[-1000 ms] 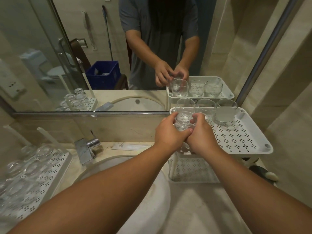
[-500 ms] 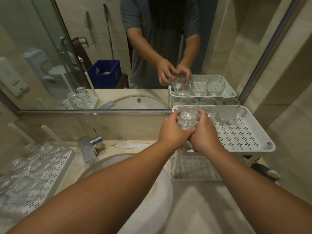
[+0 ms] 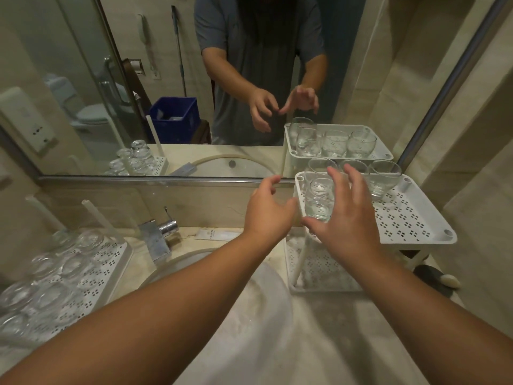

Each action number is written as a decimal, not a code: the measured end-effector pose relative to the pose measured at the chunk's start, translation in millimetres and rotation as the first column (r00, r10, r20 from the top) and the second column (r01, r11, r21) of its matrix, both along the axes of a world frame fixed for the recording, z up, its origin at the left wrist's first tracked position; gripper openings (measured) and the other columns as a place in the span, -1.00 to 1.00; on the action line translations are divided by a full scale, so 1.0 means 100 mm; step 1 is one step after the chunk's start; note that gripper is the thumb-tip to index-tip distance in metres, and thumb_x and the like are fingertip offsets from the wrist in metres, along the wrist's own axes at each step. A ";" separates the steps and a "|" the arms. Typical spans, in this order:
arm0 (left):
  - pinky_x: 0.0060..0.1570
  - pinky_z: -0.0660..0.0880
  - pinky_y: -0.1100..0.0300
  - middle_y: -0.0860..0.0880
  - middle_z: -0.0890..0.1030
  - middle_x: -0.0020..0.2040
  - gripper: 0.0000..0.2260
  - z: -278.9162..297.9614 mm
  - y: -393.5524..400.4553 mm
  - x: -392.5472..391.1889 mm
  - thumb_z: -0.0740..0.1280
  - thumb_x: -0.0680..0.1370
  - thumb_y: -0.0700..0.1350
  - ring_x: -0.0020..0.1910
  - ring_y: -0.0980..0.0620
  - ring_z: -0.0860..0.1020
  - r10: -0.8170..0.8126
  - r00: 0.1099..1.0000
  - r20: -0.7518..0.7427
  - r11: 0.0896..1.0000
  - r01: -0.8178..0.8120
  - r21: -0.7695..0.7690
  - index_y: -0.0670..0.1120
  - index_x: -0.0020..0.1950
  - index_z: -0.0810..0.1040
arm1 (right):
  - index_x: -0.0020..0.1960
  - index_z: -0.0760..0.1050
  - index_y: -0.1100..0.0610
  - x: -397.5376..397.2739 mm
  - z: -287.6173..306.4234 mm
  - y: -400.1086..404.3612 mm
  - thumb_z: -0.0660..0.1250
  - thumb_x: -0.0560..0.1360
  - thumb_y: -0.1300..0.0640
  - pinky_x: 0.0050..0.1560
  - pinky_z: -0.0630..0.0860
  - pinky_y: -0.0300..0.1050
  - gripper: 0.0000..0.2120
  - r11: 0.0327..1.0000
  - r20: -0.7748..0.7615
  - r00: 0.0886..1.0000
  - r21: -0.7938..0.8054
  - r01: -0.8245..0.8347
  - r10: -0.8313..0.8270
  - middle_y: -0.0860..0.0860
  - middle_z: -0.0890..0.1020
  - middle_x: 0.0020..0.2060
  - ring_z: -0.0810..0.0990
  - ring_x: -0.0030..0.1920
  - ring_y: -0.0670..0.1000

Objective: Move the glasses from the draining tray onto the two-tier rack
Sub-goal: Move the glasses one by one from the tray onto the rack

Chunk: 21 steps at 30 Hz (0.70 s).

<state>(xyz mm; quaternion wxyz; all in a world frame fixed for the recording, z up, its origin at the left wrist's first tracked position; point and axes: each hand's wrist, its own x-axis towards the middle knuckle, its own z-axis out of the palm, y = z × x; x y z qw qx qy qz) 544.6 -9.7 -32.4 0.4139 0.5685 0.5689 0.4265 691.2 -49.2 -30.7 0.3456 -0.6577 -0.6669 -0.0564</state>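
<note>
A clear glass (image 3: 319, 197) stands upside down on the top tier of the white two-tier rack (image 3: 410, 220), near its front left corner. My left hand (image 3: 268, 211) is just left of it, fingers apart and holding nothing. My right hand (image 3: 347, 218) hovers beside and partly in front of it, fingers spread, off the glass. Three more glasses stand along the rack's back edge, the rightmost (image 3: 384, 177) plainly visible. At the lower left the white draining tray (image 3: 111, 262) holds several upturned glasses (image 3: 44, 295).
A round white basin (image 3: 249, 309) lies between tray and rack, with a chrome tap (image 3: 158, 234) behind it. A wall mirror (image 3: 194, 79) rises right behind the rack. A dark soap dish with a pale soap (image 3: 444, 279) sits at the right of the rack's lower tier (image 3: 319, 270).
Both hands were closed around the glass on the rack's top tier. They have let go and drawn apart, fingers spread, and the glass stands on its own.
</note>
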 end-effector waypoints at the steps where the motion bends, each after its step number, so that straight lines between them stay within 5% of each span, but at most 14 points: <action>1: 0.02 0.52 0.17 0.03 0.44 0.37 -0.52 0.01 0.00 -0.08 0.38 0.55 -0.04 0.15 0.10 0.52 0.008 1.000 -0.001 1.000 -0.008 0.012 0.15 0.45 0.37 | 0.48 0.21 0.02 -0.06 0.03 -0.02 0.63 0.23 -0.07 0.34 0.39 0.18 -0.05 1.000 0.003 1.000 0.008 -0.014 0.014 0.09 0.22 0.48 0.29 0.44 0.16; 5: -0.39 0.39 0.52 0.09 0.44 0.31 -0.56 0.05 -0.02 -0.48 0.37 0.55 -0.06 -0.20 0.46 0.50 0.046 0.999 -0.025 0.997 -0.044 0.066 0.15 0.42 0.40 | 0.49 0.21 0.02 -0.42 0.12 -0.04 0.60 0.27 -0.08 0.39 0.34 0.14 -0.08 0.996 0.017 0.996 0.011 -0.086 0.086 0.07 0.22 0.48 0.27 0.44 0.13; 9: -0.42 0.34 0.54 0.10 0.44 0.30 -0.58 0.08 -0.04 -0.99 0.36 0.55 -0.07 -0.31 0.64 0.38 0.110 0.993 -0.045 0.989 -0.105 0.100 0.13 0.40 0.42 | 0.49 0.20 0.01 -0.89 0.14 -0.01 0.60 0.27 -0.07 0.39 0.35 0.11 -0.08 0.986 -0.002 0.986 0.009 -0.165 0.165 0.07 0.22 0.48 0.28 0.44 0.11; 16: 0.13 0.40 0.27 0.06 0.47 0.33 -0.64 0.14 -0.16 -2.08 0.35 0.52 -0.09 0.17 0.21 0.45 0.223 0.972 -0.075 0.971 -0.215 0.103 0.07 0.32 0.50 | 0.48 0.24 0.03 -1.92 0.00 0.12 0.61 0.28 -0.01 0.32 0.34 -0.03 -0.11 0.942 -0.070 0.941 -0.035 -0.335 0.332 0.06 0.13 0.52 0.28 0.45 0.11; 21: 0.08 0.53 0.16 0.05 0.49 0.28 -0.68 0.12 -0.30 -2.89 0.37 0.54 -0.06 -0.01 0.13 0.59 0.310 0.940 -0.140 0.948 -0.296 0.112 0.07 0.29 0.52 | 0.50 0.18 -0.05 -2.70 -0.09 0.19 0.58 0.31 -0.05 0.19 0.34 -0.16 -0.11 0.895 -0.093 0.899 -0.093 -0.436 0.428 -0.02 0.08 0.56 0.29 0.44 0.06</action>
